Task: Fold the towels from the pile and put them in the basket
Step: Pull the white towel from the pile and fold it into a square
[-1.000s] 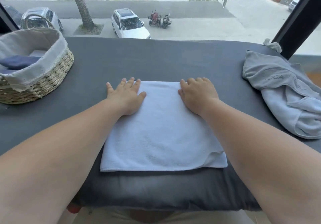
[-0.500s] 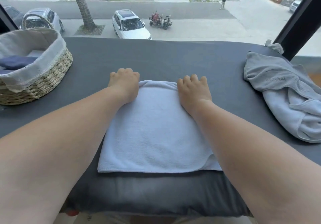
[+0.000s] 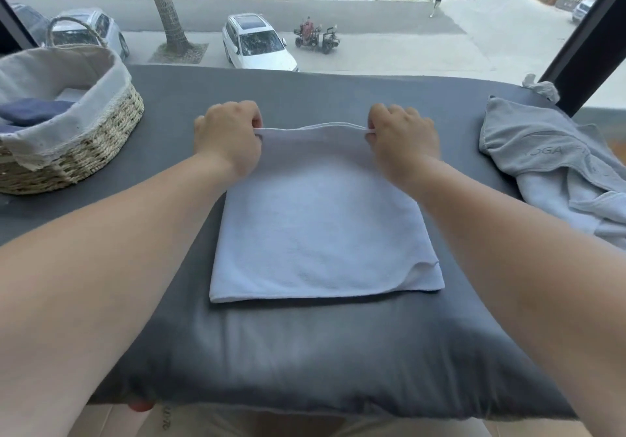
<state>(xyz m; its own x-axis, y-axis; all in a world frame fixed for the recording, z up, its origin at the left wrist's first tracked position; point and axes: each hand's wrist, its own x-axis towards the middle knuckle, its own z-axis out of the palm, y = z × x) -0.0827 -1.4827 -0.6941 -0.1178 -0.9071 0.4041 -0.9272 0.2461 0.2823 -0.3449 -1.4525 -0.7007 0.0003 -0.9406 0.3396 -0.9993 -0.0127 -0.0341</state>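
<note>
White towel (image 3: 321, 226), far corners in left hand (image 3: 228, 138), right hand (image 3: 403, 141).

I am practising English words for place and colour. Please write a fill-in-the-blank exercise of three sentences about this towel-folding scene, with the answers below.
1. The left hand and the right hand both pinch the towel whose colour is ____.
2. The basket stands on the ____ side of the dark cushion.
3. The grey pile of unfolded towels lies to the ____ of the person's arms.

Answers: white; left; right
</note>
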